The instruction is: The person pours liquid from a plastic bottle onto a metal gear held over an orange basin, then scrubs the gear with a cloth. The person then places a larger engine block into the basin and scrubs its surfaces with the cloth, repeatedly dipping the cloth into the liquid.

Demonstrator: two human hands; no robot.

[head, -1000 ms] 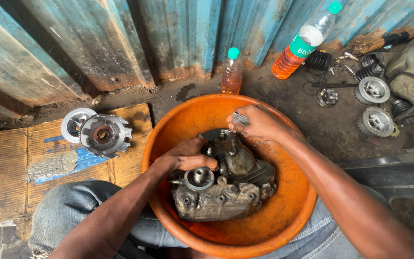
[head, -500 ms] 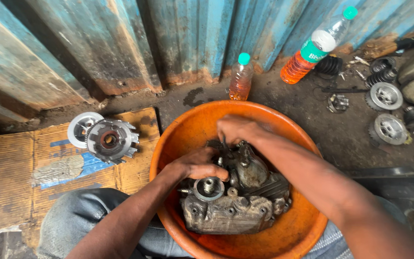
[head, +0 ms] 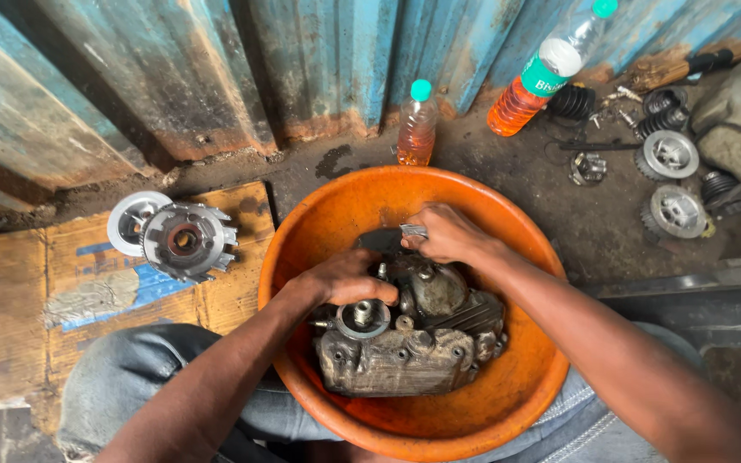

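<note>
An orange plastic basin (head: pixel 516 403) rests on my lap and holds a grimy grey engine casing (head: pixel 405 351). My left hand (head: pixel 345 276) lies on top of the casing, fingers curled beside a round metal fitting (head: pixel 364 315). At the casing's far side, my right hand (head: pixel 446 233) is closed around a small grey tool or brush (head: pixel 413 230); only its tip shows past my fingers.
A round clutch part (head: pixel 183 240) and a shiny disc (head: pixel 130 219) lie on a wooden board at left. Two bottles of orange liquid (head: pixel 416 129) (head: pixel 542 81) stand by the corrugated blue wall. Gears, springs and small parts (head: pixel 671 184) are scattered on the ground at right.
The view has shifted slightly. My right hand has slid a little left across the casing's far side. My left hand stays on top of the casing.
</note>
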